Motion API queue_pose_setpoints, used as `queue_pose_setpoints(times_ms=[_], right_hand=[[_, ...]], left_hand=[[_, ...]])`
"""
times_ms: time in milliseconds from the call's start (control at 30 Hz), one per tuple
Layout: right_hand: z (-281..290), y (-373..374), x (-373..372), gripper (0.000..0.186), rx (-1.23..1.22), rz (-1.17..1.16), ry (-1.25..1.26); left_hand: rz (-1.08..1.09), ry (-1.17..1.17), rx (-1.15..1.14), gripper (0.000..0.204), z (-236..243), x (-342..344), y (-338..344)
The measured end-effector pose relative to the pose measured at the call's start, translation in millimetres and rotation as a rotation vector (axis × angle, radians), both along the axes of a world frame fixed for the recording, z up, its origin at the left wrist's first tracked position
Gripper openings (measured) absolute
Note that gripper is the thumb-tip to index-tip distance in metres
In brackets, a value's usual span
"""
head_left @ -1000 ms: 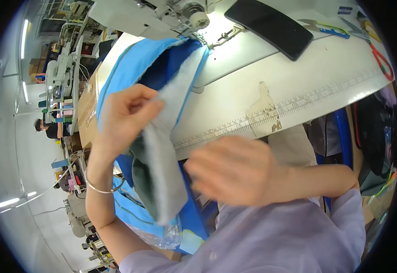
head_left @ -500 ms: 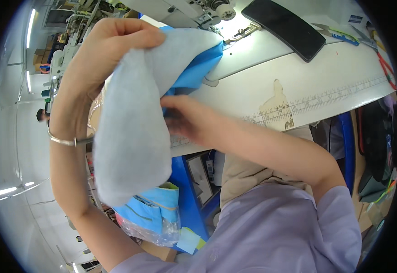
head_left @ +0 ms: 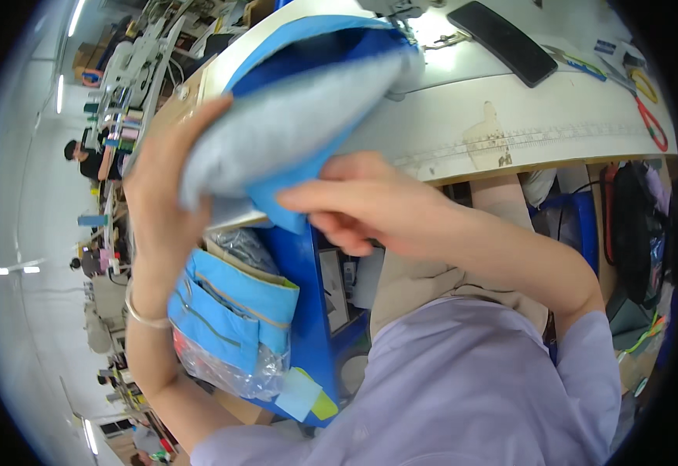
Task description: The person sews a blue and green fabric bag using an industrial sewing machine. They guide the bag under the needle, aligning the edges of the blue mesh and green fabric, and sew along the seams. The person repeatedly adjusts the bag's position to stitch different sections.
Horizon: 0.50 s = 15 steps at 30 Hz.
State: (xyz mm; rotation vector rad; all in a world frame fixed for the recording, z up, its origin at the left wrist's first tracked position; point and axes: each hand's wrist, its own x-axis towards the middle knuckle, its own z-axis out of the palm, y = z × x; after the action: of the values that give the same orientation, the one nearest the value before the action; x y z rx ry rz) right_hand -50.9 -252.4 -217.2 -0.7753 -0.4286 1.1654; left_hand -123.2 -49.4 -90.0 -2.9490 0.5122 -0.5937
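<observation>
A blue fabric piece with a pale, whitish-blue side [head_left: 300, 116] stretches from under the sewing machine's needle area [head_left: 401, 17] toward my left. Its upper edge bows open, showing a darker blue inside. My left hand [head_left: 164, 175], blurred by motion, is closed around the left end of the fabric, thumb above and fingers below. At the near lower edge, my right hand [head_left: 374, 198] pinches a bright blue flap of the same piece between thumb and fingers. The part of the fabric at the needle is mostly hidden.
On the white table [head_left: 432, 144], with a ruler strip along its front, lie a black phone [head_left: 504, 43], small snips [head_left: 576, 62] and red-handled scissors [head_left: 650, 120]. Below left are blue zippered fabric pieces [head_left: 234, 307] in clear plastic. Other people sit at far left.
My left hand has come down and nearer, swinging the hanging pale fabric up into a flatter, opened shape. My right hand moved slightly right and now pinches the blue flap.
</observation>
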Motion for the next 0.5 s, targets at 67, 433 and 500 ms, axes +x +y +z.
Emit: queue_pose_setpoints(times_ms=[67, 433, 500], right_hand=[[10.4, -19.1, -13.6, 0.032, -0.106, -0.073, -0.039], [6.5, -78.1, -52.0, 0.013, 0.277, -0.413, 0.061], [16.5, -83.2, -54.8, 0.008, 0.215, -0.497, 0.136]], left_hand=[[-0.066, -0.075, -0.036, 0.064, 7.9, 13.6, 6.3], [-0.406, -0.078, -0.013, 0.049, -8.4, 9.3, -24.6], [-0.471, 0.011, 0.091, 0.034, -39.9, -8.3, -45.1]])
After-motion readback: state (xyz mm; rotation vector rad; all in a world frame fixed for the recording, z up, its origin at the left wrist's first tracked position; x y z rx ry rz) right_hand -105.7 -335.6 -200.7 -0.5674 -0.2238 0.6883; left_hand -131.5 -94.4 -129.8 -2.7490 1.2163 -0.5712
